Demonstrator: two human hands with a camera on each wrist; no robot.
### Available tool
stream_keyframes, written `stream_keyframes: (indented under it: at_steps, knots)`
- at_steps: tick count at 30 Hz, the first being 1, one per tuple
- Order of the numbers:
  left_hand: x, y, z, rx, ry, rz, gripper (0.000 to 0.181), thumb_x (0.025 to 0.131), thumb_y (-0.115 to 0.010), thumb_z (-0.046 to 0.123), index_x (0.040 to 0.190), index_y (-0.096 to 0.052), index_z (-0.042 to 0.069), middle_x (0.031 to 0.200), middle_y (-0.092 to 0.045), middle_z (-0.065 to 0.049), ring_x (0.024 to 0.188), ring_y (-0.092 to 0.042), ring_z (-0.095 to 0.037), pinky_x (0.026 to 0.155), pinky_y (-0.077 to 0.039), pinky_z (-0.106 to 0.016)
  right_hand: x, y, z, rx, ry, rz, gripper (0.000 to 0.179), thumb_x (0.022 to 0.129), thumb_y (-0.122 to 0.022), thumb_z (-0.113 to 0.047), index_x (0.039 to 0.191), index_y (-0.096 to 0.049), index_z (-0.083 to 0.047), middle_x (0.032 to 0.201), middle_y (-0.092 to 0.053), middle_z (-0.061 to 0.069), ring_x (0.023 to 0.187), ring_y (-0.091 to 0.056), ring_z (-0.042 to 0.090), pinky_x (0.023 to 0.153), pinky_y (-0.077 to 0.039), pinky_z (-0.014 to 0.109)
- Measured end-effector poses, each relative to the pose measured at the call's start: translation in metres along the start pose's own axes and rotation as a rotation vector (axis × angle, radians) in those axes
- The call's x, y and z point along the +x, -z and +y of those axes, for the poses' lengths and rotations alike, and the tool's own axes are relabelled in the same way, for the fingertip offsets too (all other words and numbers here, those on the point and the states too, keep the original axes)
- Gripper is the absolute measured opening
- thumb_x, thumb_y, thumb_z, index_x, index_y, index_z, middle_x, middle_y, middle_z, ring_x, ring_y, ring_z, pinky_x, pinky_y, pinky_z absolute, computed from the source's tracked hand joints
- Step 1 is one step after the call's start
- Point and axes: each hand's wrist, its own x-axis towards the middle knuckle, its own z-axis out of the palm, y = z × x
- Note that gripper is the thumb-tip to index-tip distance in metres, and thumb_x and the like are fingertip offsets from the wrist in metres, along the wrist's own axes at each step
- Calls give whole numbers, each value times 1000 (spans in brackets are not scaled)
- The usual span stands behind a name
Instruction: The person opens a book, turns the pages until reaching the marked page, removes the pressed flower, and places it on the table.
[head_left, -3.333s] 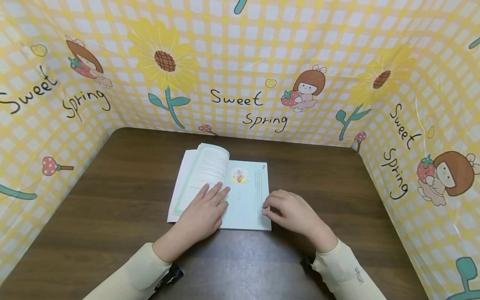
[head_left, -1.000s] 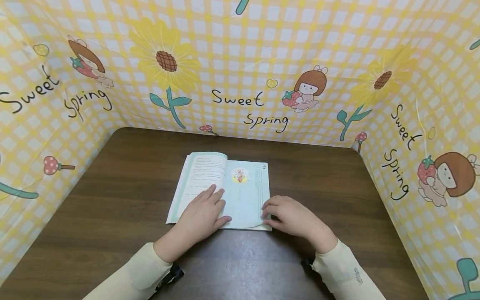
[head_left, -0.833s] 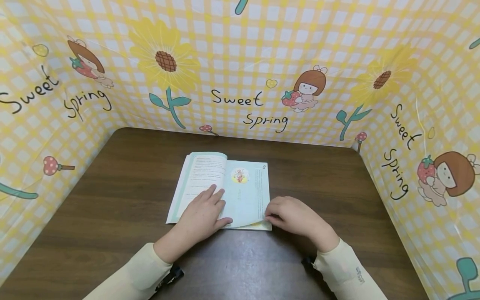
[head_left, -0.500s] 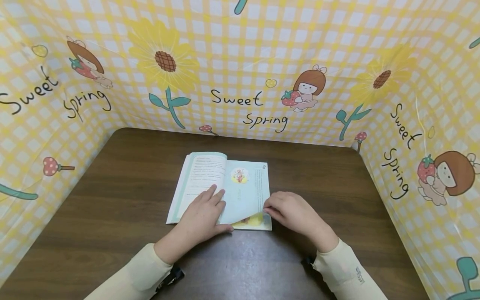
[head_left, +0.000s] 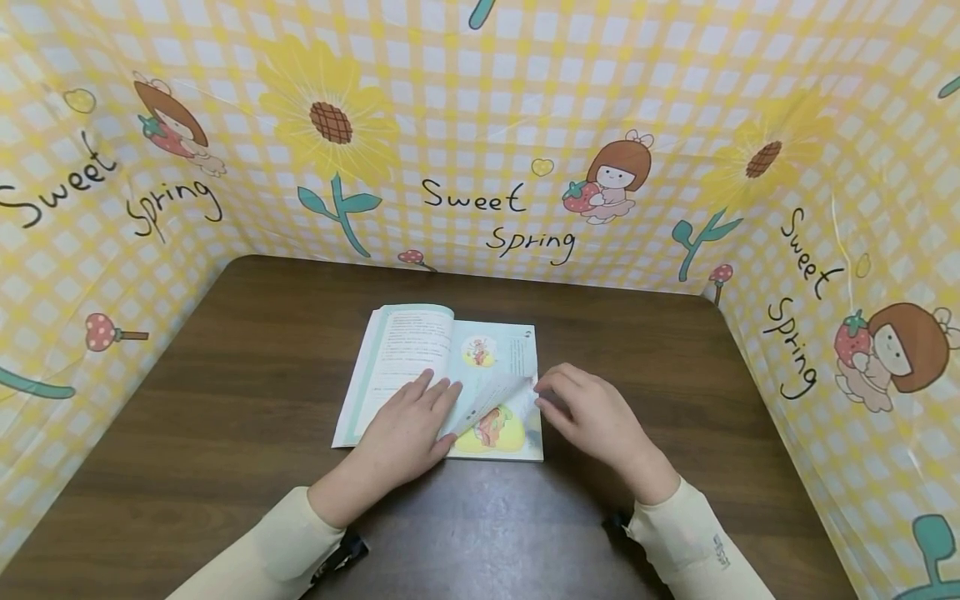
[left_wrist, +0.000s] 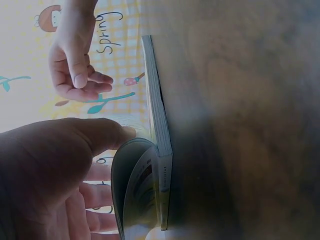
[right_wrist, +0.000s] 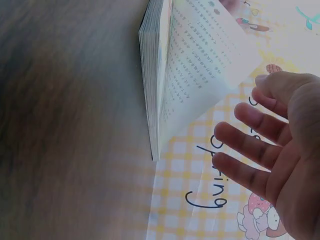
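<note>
An open book [head_left: 405, 350] lies on the table. My left hand [head_left: 408, 425] rests spread over its left pages, the thumb reaching across the fold. On the right half, the near corner of a page [head_left: 498, 393] is lifted and folded over, baring a yellow picture [head_left: 495, 429] beneath. My right hand [head_left: 592, 412] is just beyond the book's right edge, fingertips near that raised corner. The right wrist view has the printed page [right_wrist: 200, 65] standing up from the block, with the fingers [right_wrist: 247, 145] loosely spread and apart from it.
A dark wooden table [head_left: 247, 375] surrounds the book. Yellow checked cloth [head_left: 480, 108] with sunflowers and lettering stands around its back and sides. Black straps [head_left: 341, 557] show at both cuffs.
The right page's near corner has risen and swung up and back, uncovering the yellow picture. My right hand moved slightly away from me. My left thumb drew in; the left palm stayed put.
</note>
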Motion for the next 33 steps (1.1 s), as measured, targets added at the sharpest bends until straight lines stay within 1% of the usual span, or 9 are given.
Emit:
stream_keyframes:
  at_steps: [4,8,11,15,18,22,25,28,33]
  knots:
    - [0,0,-1,-24,-8,44,92,90,-75,38,163,-26,11,150,-54,-16,141,-49,-39,113,-43,-48,0,0,1,-6,-21,7,11,96,-72,-23,104,-72,-16,107,-68,-7,87,-65,9,74,-57,31]
    - [1,0,-2,-29,-17,70,97,89,-77,34,165,-18,20,160,-39,-20,140,-49,-40,112,-45,-47,0,-1,1,-11,-32,-5,11,95,-73,-23,104,-73,-17,106,-68,-7,86,-64,9,74,-57,32]
    - [2,-1,-3,-33,-19,79,91,89,-76,28,164,-25,26,167,-23,-23,142,-46,-43,111,-46,-48,-1,-1,2,-14,-35,-14,11,95,-73,-24,104,-73,-18,105,-68,-7,84,-64,9,73,-57,32]
    - [2,-2,-4,-22,-20,102,70,88,-73,24,153,-50,22,169,-9,-25,145,-39,-48,108,-49,-48,-2,-2,2,-22,-39,-27,11,95,-73,-24,104,-73,-18,106,-68,-7,82,-65,9,72,-57,31]
    - [2,-4,-6,12,-12,132,55,87,-73,26,141,-64,15,169,-9,-27,146,-35,-51,107,-50,-48,-2,-2,2,-28,-45,-40,11,95,-73,-25,104,-73,-19,106,-68,-7,83,-65,8,72,-57,31]
    - [1,-4,-7,68,6,141,49,90,-74,37,131,-70,11,168,-10,-30,148,-30,-53,111,-45,-51,-2,-2,1,-32,-55,-51,11,96,-73,-25,104,-73,-19,106,-68,-8,82,-64,7,71,-56,30]
    - [1,-3,-6,68,26,105,54,91,-74,45,130,-70,8,168,-13,-28,151,-26,-51,116,-39,-55,-1,-1,1,-37,-62,-65,10,96,-73,-25,104,-73,-20,107,-67,-8,81,-63,6,70,-56,29]
    - [0,-3,-6,59,45,71,60,90,-74,48,131,-67,4,166,-23,-26,151,-27,-47,118,-33,-58,-1,-1,0,-41,-69,-81,10,96,-72,-25,105,-73,-20,107,-67,-9,80,-62,6,70,-55,28]
    - [0,-3,-5,73,59,84,65,88,-77,41,137,-60,2,161,-34,-26,149,-32,-45,121,-27,-60,-2,-3,1,-44,-76,-105,9,96,-72,-25,105,-72,-22,107,-67,-10,79,-61,4,69,-55,26]
